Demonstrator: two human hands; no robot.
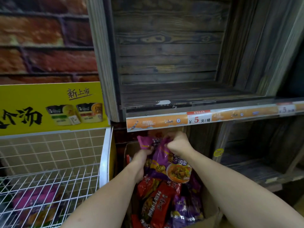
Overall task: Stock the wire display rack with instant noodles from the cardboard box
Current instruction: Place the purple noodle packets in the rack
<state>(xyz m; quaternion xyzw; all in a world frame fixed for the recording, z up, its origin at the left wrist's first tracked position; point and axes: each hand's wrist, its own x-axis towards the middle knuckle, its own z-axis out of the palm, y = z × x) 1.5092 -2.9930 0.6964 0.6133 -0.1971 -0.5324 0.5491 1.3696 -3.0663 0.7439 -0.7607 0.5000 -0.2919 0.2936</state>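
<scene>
L hand & R hand are both pinching the purple noodle pack, holding it over the cardboard box's far end. Risk: the wrapper tearing or slipping from that bunched grip before it reaches the wire rack to the left.

Purple noodle pk above cardboard box of pks; wire rack left.

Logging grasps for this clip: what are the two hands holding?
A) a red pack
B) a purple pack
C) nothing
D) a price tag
B: the left hand and right hand both grip the top of a purple pack over the box; the red packs lie below it.
</scene>
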